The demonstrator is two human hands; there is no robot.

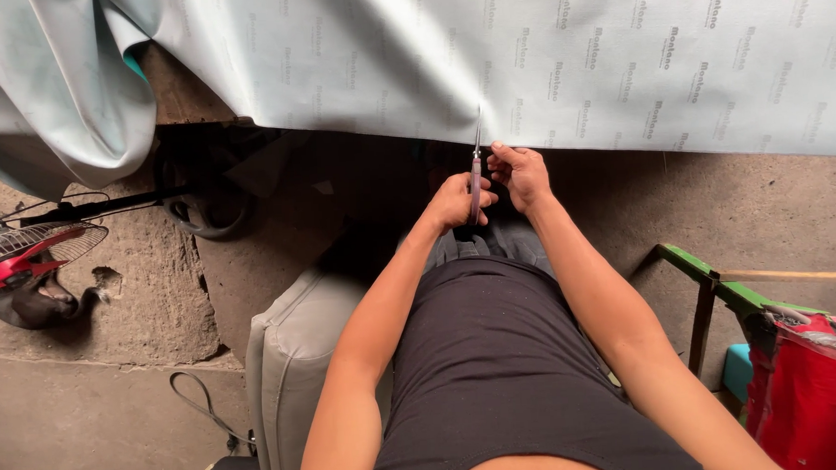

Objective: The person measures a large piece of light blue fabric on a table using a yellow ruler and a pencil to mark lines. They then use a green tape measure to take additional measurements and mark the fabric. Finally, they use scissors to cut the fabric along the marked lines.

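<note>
At the sheet's lower edge, the left hand [456, 202] is clenched round the scissors [476, 171], blades up into the pale fabric sheet [523, 61]. The right hand [521, 174] pinches the edge just beside them: fingers close, a nick looks possible, or a wandering cut if the fabric slackens.

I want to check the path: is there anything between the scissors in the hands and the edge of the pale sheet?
Nothing visible. The scissors, held by the left hand with the right hand beside them, already reach the edge of the pale sheet.
</note>
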